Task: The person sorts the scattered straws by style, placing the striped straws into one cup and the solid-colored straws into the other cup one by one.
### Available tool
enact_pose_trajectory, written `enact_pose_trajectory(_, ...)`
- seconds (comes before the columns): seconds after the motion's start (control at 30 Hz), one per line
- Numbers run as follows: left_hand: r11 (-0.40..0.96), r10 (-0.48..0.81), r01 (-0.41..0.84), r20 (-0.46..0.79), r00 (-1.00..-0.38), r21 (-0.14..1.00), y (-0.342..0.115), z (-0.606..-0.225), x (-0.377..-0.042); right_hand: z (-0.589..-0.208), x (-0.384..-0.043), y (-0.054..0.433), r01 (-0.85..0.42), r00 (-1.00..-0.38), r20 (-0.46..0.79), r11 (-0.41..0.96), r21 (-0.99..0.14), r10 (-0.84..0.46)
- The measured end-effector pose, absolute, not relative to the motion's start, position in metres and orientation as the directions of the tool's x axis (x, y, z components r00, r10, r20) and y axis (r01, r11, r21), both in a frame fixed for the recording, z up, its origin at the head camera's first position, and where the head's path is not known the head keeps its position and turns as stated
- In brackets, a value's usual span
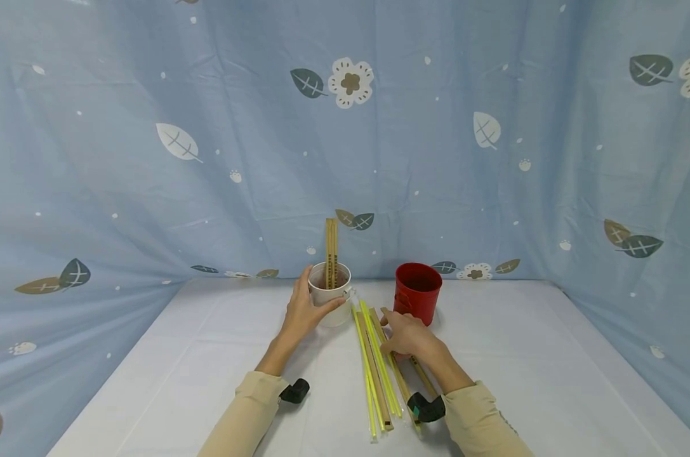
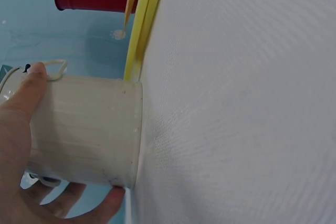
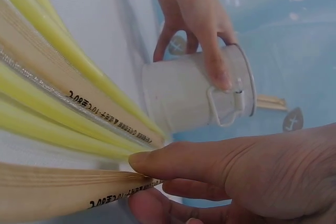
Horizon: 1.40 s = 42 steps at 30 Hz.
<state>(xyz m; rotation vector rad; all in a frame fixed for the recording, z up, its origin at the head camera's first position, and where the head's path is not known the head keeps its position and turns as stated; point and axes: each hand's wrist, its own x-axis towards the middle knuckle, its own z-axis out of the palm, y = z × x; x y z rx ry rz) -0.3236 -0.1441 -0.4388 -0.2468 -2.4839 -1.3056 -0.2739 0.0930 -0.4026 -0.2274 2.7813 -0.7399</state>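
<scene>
a slim tan packet (image 3: 68,190) was pinched in the right hand (image 1: 411,334), below centre in the head view.
it looked long and finely lined, with dark printing near the pinched end, and yellow sticks (image 3: 52,107) lay left of it on the white surface (image 1: 230,336). the left hand (image 1: 306,312) stretched from the lower left, curved round a white bucket (image 2: 89,124) holding two upright packets (image 1: 331,247); the right hand slanted from the lower right, pointing left in front of a red bucket (image 1: 421,301).

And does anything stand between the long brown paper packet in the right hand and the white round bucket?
Yes: long yellow sticks and another brown packet lie flat between right hand and bucket; the left hand grips its sides.
</scene>
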Motion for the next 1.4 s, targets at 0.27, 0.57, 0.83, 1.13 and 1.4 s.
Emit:
enact_pose_trajectory(0.27, 0.573, 0.001, 0.305, 0.371, -0.929, 0.761, -0.145, -0.44, -0.325, -0.399, -0.274, 0.095, -0.09, -0.954, -0.204, 0.856, -0.509, -0.221)
enact_pose_trajectory(0.57, 0.574, -0.002, 0.287, 0.352, -0.936, 0.767, -0.145, -0.439, -0.325, -0.394, -0.273, 0.097, -0.093, -0.956, -0.189, 0.841, -0.533, -0.226)
enact_pose_trajectory(0.83, 0.57, -0.004, 0.29, 0.356, -0.935, 0.769, -0.145, -0.44, -0.326, -0.391, -0.274, 0.097, -0.103, -0.963, -0.151, 0.825, -0.555, -0.222)
enact_pose_trajectory(1.13, 0.576, 0.001, 0.305, 0.373, -0.928, 0.758, -0.146, -0.441, -0.325, -0.387, -0.273, 0.097, -0.134, -0.958, -0.131, 0.804, -0.579, -0.254)
enact_pose_trajectory(1.4, 0.568, 0.008, 0.3, 0.359, -0.933, 0.767, -0.145, -0.439, -0.324, -0.388, -0.275, 0.098, -0.205, -0.958, -0.039, 0.776, -0.597, -0.284)
